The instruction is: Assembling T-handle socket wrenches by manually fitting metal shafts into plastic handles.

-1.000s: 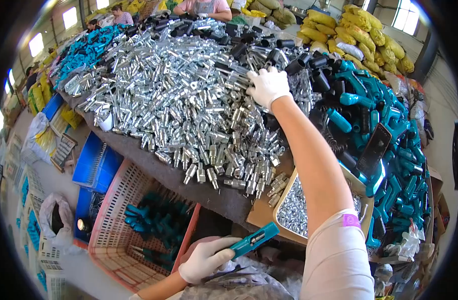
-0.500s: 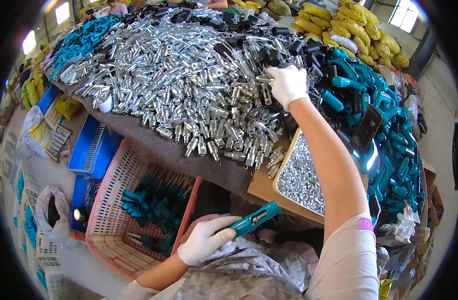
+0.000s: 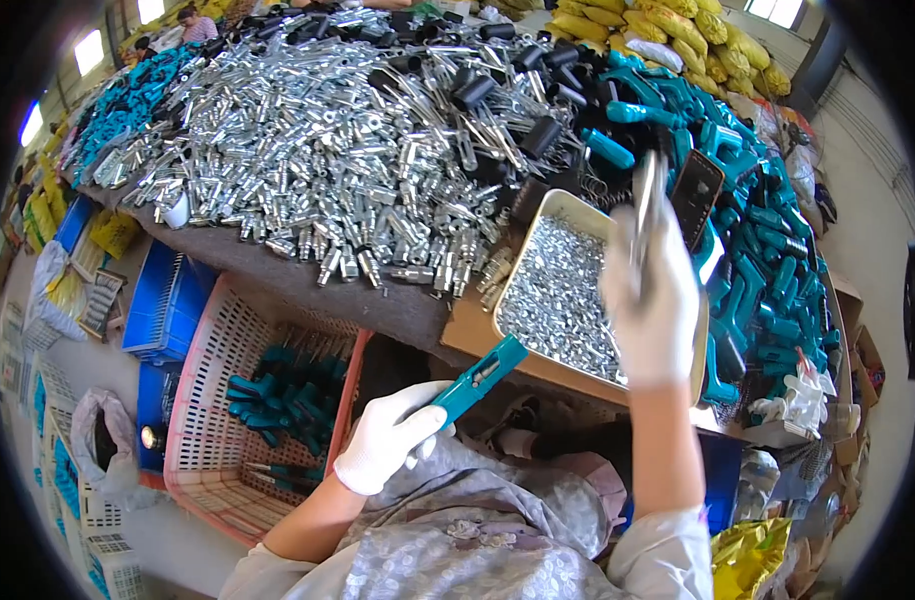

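Observation:
My left hand (image 3: 392, 430), in a white glove, is closed round a teal plastic tool housing (image 3: 467, 392) above my lap. Its far end tilts up to the right, and metal parts show through a slot in its side. Over the right side of a tray (image 3: 499, 318) of small silvery pieces, my gloved right hand (image 3: 657, 320) grips a long shiny metal part (image 3: 649, 215). Motion smears that part, so its exact kind is unclear. Beyond the tray spreads a big heap of silvery metal fittings (image 3: 327, 160).
Teal housings (image 3: 767, 290) lie heaped at the right, beside a dark phone (image 3: 695, 195). Black sleeves (image 3: 542, 135) lie at the back. A pink-rimmed basket (image 3: 202, 330) with teal-handled tools and blue bins (image 3: 162, 330) stand at the lower left. Farther off is another person (image 3: 197, 28).
My right hand has come back from the heap toward me and to the right, bringing a metal part. My left hand still holds the teal housing; the view has shifted.

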Available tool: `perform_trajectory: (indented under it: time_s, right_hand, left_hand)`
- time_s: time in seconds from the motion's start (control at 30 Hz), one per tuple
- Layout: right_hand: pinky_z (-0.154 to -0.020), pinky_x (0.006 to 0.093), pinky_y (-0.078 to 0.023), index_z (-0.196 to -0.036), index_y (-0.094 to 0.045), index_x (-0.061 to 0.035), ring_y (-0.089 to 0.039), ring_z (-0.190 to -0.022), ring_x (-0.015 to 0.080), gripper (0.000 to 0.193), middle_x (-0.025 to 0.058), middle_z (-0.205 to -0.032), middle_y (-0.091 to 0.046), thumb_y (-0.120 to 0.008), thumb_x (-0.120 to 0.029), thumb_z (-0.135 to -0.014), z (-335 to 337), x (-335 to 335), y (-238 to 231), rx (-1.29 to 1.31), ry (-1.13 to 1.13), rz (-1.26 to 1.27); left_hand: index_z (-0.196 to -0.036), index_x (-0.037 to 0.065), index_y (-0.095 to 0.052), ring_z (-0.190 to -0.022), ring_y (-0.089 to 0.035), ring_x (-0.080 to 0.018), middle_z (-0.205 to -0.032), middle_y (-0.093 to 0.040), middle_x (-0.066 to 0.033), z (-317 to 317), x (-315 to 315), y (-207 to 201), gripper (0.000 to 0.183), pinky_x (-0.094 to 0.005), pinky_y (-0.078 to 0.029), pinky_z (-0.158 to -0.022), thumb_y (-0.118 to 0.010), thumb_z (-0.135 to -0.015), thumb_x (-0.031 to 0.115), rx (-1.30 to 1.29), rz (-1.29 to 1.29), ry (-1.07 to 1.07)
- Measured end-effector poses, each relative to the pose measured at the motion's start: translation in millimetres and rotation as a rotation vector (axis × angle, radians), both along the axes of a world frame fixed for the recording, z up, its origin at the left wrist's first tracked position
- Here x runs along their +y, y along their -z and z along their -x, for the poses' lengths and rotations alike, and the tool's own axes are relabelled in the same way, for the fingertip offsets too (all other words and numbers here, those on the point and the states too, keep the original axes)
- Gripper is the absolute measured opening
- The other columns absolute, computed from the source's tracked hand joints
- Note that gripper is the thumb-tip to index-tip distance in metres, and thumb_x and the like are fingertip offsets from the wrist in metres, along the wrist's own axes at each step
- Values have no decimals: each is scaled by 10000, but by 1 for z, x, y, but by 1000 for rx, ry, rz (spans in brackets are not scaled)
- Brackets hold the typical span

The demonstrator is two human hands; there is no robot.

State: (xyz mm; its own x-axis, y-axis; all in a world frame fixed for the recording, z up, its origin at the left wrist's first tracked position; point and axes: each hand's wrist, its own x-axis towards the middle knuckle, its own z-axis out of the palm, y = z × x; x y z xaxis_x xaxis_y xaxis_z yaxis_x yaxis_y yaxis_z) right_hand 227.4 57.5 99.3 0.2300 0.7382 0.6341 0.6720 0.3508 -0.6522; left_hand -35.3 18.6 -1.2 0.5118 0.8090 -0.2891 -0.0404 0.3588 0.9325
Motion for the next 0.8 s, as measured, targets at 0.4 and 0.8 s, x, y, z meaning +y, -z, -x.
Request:
perform_trajectory:
  time_s: [0.4, 0.8]
  right_hand:
    - [-602, 264, -494, -1310, -574, 43, -622, -614, 172, 502, 114, -830, -677, -545, 89, -811, -3, -186, 84, -141, -94, 307]
    - [-665, 337, -530, -1279, -552, 64, -677, -731, 304, 416, 137, -904, -709, -625, -68, -891, 18, -188, 95, 216, 252, -14]
  left_hand:
    - [-1313, -11, -583, -928, -690, -177, -1062, -708, -164, -48, -31, -5, 501, -308, -532, -833, -741, -879, 184, 234, -407, 285]
    - [-1389, 25, -493, -935, -704, -363, -1049, -675, -250, -51, -44, -5, 559, -386, -543, -804, -700, -902, 206, 358, -550, 336]
